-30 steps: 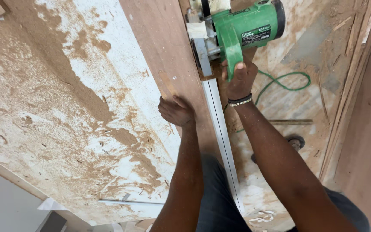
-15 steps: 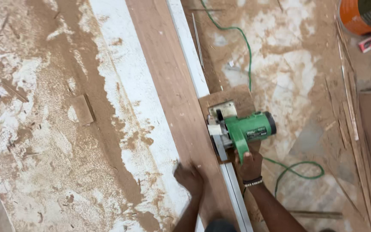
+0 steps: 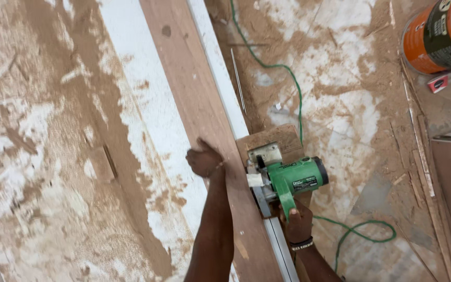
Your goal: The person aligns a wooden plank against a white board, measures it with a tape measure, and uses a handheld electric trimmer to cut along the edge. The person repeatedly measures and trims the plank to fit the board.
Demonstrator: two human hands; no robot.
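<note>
since the earlier frames the view has drawn back and shifted, so that the saw and both hands now lie lower and smaller in the picture, an orange-and-dark can has come fully into the upper right corner, and the saw sits farther along the plank than a second ago. head view: the left hand [image 3: 203, 158] lies curled, knuckles up, on the long brown plank [image 3: 194, 99], pressing on its left edge; whether the fingers wrap the edge cannot be told. the right hand [image 3: 297, 220], with a dark band at the wrist, is closed around the handle of the green circular saw [image 3: 288, 181], which stands at the plank's right edge, its metal base plate touching the pale strip [image 3: 220, 68] that runs beside the plank. a small wooden block [image 3: 272, 137] lies just beyond the saw, under its front. the green cord [image 3: 267, 62] runs from the top of the picture down past the block, and a second loop shows right of the right forearm. the plank rests slantwise on a white tabletop [image 3: 147, 104] heavily coated with sawdust; a small wood offcut [image 3: 102, 163] lies on it left of the plank. the orange-and-dark can [image 3: 437, 36] stands at upper right, well apart from the saw, with a small red object [image 3: 438, 83] just below it.
</note>
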